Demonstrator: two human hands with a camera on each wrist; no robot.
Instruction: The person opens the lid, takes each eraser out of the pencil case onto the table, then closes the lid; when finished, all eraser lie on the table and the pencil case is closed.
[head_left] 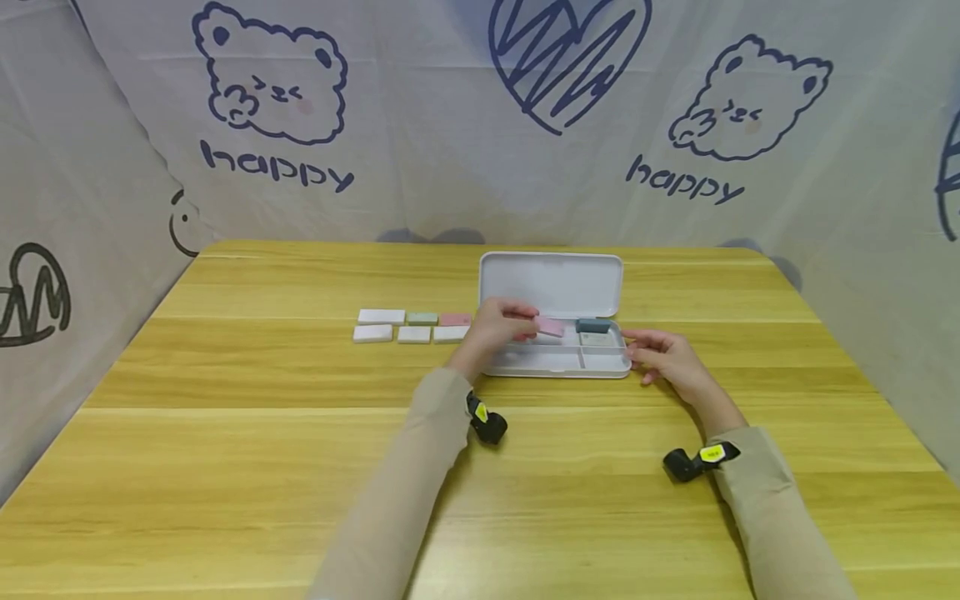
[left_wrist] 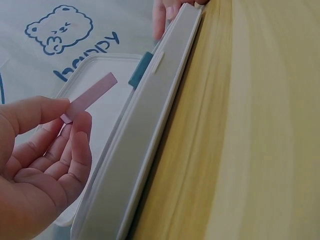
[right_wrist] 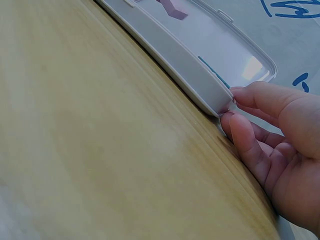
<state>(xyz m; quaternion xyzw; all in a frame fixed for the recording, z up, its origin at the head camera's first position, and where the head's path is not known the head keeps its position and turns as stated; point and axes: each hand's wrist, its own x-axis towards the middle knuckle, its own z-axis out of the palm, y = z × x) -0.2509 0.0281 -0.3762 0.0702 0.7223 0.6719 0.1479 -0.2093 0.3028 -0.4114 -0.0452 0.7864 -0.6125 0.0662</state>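
Note:
My left hand (head_left: 497,327) pinches a small pink rectangular block (left_wrist: 91,97) between thumb and fingertips, tilted above an open white plastic case (head_left: 525,362). The case lies on the table with its lid (head_left: 551,283) raised at the back. My right hand (head_left: 671,358) grips the case's right end, as the right wrist view shows with the thumb and fingers at its corner (right_wrist: 220,102). In the back right compartment sit a dark teal block (head_left: 592,326) and a pale grey-green one (head_left: 596,340). My left hand covers part of the case's left side.
Left of the case, several small blocks lie in two rows, among them a white block (head_left: 381,317), a green block (head_left: 422,318) and a pink-red block (head_left: 455,319). The wood-grain table (head_left: 247,450) meets a printed cloth (head_left: 420,167) behind.

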